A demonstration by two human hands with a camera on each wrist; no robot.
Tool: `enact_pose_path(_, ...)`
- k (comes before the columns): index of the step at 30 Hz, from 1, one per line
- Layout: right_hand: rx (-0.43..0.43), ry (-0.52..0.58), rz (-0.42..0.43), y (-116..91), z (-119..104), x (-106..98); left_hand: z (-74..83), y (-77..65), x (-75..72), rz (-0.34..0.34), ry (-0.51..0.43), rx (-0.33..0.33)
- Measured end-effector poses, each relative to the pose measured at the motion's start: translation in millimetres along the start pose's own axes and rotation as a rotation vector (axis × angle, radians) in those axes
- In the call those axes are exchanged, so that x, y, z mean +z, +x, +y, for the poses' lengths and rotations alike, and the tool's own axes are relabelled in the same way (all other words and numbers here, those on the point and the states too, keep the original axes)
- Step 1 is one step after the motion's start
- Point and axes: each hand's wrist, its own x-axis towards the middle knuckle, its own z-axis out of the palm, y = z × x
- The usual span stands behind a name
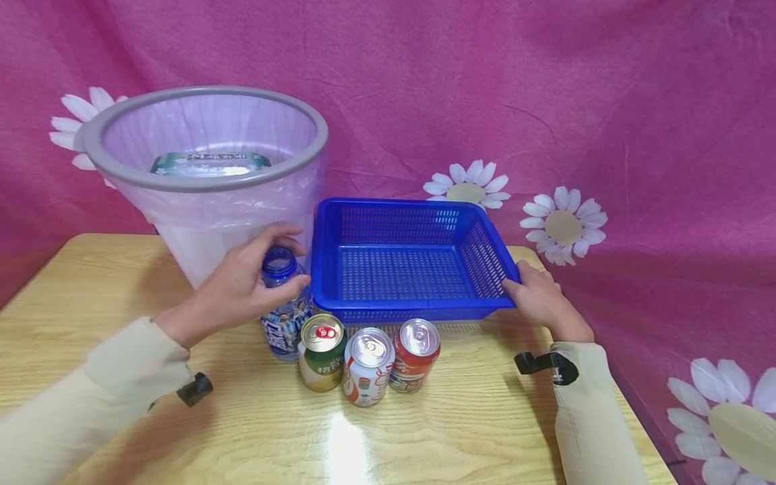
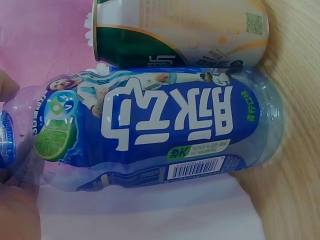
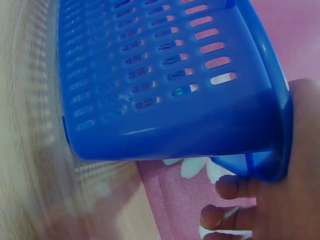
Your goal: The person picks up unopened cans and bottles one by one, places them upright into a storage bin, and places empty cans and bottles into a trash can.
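Note:
My left hand curls round the neck of a capless plastic bottle, thumb in front and fingers behind. The bottle stands upright on the table; in the left wrist view its blue label shows a lime slice and a player in a striped shirt. At the basket's right end, my right hand grips the rim of a blue plastic basket. Seen from the right wrist, fingers show below the rim's corner. A green-and-gold drink can stands right beside the bottle.
A white-and-red can and a red can stand in front of the basket. Behind the bottle rises a bin with a grey rim and clear liner, a green object inside. A pink flowered cloth hangs behind the wooden table.

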Motion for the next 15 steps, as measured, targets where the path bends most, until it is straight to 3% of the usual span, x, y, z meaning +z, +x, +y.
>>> enact_pose_path(15,-0.019,-0.009,0.028,0,2,1,-4.7,-5.1,12.0,0.066,-0.118,-0.050)
